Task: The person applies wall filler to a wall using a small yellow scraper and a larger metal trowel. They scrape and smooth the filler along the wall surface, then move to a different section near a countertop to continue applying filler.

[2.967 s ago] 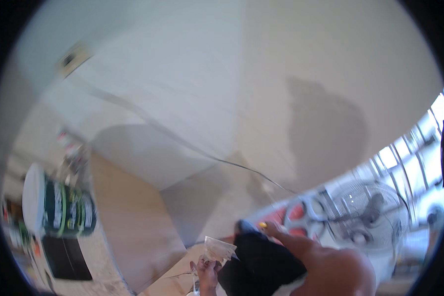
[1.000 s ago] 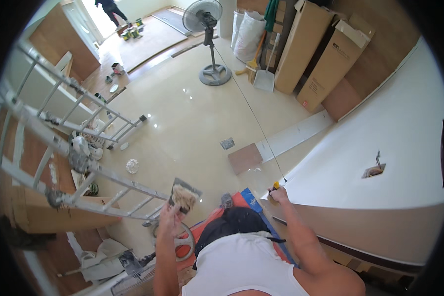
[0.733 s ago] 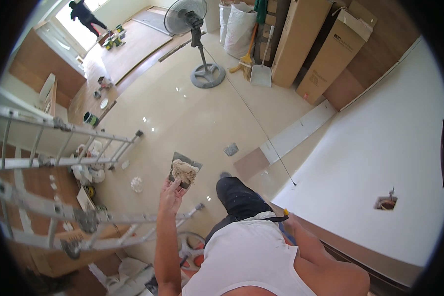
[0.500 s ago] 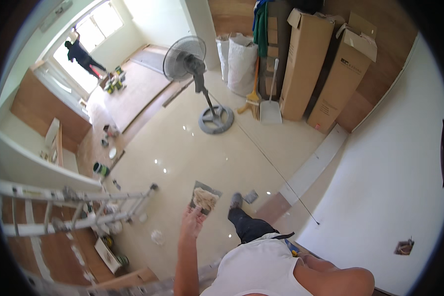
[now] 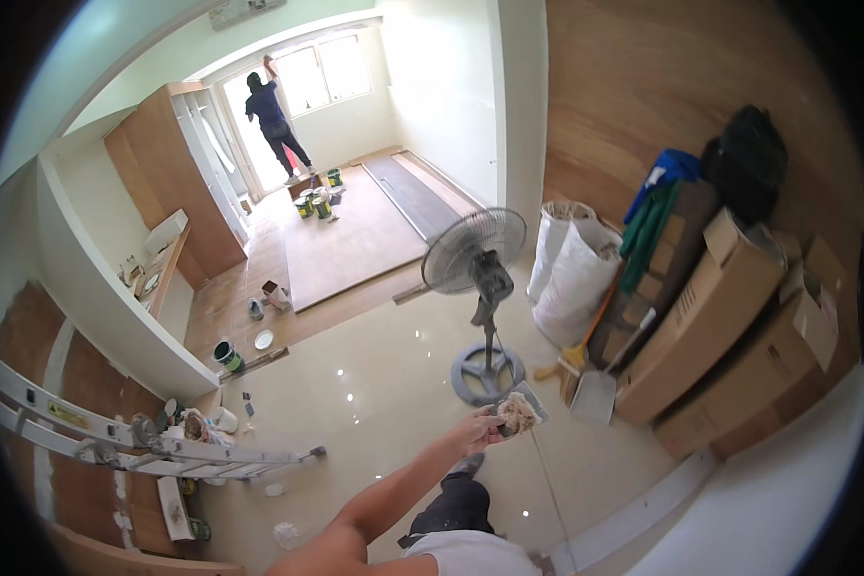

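My left hand (image 5: 475, 430) is stretched out in front of me over the glossy beige floor. It grips a small flat metal plate (image 5: 520, 413) loaded with a lump of pale filler. My forearm runs down to the lower edge beside my dark trouser leg (image 5: 451, 504). My right hand is out of the picture.
A standing fan (image 5: 480, 278) is just beyond the plate. White sacks (image 5: 571, 278), a dustpan (image 5: 595, 394) and cardboard boxes (image 5: 720, 326) line the wooden wall on the right. An aluminium ladder (image 5: 163, 446) lies at left by paint cans (image 5: 228, 355). Another person (image 5: 271, 115) works at the far window.
The view has swung up from the floor and white wall to the whole room. My left hand keeps the loaded plate held out. My right hand, earlier at the wall, has left the picture.
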{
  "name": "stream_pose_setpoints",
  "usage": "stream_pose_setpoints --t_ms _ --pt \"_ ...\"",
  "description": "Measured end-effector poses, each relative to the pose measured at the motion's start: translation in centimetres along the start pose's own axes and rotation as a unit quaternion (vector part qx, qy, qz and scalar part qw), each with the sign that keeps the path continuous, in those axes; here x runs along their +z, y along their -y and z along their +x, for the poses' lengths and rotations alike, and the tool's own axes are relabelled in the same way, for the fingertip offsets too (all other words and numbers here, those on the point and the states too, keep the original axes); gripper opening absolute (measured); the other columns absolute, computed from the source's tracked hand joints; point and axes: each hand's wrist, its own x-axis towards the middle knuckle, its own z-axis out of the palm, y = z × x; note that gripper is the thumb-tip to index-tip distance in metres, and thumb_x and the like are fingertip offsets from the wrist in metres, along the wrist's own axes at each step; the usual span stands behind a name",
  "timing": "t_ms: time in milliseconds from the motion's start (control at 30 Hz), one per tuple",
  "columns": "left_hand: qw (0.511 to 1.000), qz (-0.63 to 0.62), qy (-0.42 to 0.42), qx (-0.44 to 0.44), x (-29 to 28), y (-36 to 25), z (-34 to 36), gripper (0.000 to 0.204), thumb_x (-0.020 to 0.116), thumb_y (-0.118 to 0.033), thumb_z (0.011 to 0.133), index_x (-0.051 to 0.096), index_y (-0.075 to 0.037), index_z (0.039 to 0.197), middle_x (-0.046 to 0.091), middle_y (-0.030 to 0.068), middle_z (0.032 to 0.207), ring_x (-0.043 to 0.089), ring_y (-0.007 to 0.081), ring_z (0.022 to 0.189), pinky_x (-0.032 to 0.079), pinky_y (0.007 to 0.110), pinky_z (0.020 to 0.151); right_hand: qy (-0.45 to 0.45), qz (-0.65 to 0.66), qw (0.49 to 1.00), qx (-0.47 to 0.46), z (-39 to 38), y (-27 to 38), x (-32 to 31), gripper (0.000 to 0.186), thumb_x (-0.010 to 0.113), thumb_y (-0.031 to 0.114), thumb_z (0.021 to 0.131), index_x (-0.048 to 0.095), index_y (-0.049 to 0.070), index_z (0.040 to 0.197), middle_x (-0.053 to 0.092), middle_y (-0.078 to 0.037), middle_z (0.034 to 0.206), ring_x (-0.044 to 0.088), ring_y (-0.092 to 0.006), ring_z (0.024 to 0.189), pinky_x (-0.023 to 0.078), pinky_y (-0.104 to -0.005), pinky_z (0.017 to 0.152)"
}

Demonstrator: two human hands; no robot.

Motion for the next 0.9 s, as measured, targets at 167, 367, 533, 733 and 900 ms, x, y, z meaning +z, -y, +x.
stream_pose_setpoints --t_ms 167,367,533,733,900 --pt "1.000 -0.004 0.008 -0.005 0.5 -6.9 15.3 0.030 0.057 -0.003 0.097 0.051 -0.009 0.125 0.065 0.0032 0.095 0.066 0.0131 0.075 0.056 0.032 0.062 -0.009 0.018 0.999 -0.038 10.8 13.7 0.5 0.014 0.053 0.017 0.099 0.062 0.007 0.097 0.061 -0.005 0.086 0.058 -0.0156 0.078 0.049 -0.0379 0.068" --pt "0.990 0.133 -0.038 0.018 9.9 -19.9 34.5 0.017 0.056 -0.009 0.097 0.059 -0.006 0.114 0.063 0.0035 0.093 0.063 0.0132 0.078 0.058 0.028 0.068 -0.072 0.098 0.993 -0.003 17.4 23.6 -2.8 0.012 0.055 0.016 0.098 0.062 0.007 0.101 0.061 -0.005 0.091 0.059 -0.0168 0.082 0.050 -0.0388 0.071" --pt "0.989 0.082 0.093 0.085 15.9 -28.3 54.7 0.032 0.049 0.002 0.095 0.052 0.002 0.127 0.065 0.0142 0.116 0.070 0.0235 0.098 0.062 0.036 0.083 -0.122 0.169 0.975 0.075 18.3 27.1 -4.6 0.013 0.057 0.015 0.096 0.061 0.006 0.105 0.062 -0.006 0.095 0.059 -0.0178 0.085 0.050 -0.0395 0.072" --pt "0.933 0.257 -0.028 0.251 24.3 -36.6 73.7 0.034 0.054 -0.001 0.090 0.058 -0.001 0.124 0.064 0.0215 0.112 0.068 0.0346 0.097 0.062 0.046 0.079 -0.154 0.224 0.945 0.182 17.5 28.6 -3.0 0.017 0.059 0.013 0.095 0.061 0.005 0.109 0.062 -0.007 0.100 0.060 -0.0190 0.089 0.051 -0.0403 0.074" --pt "0.660 0.624 -0.162 0.385 27.4 -36.0 79.1 0.035 0.049 -0.001 0.085 0.066 -0.003 0.115 0.067 0.0281 0.105 0.063 0.0451 0.104 0.050 0.051 0.089 -0.170 0.241 0.927 0.232 17.8 30.6 -2.9 0.021 0.060 0.012 0.093 0.061 0.005 0.113 0.063 -0.007 0.104 0.060 -0.0200 0.092 0.051 -0.0410 0.076"
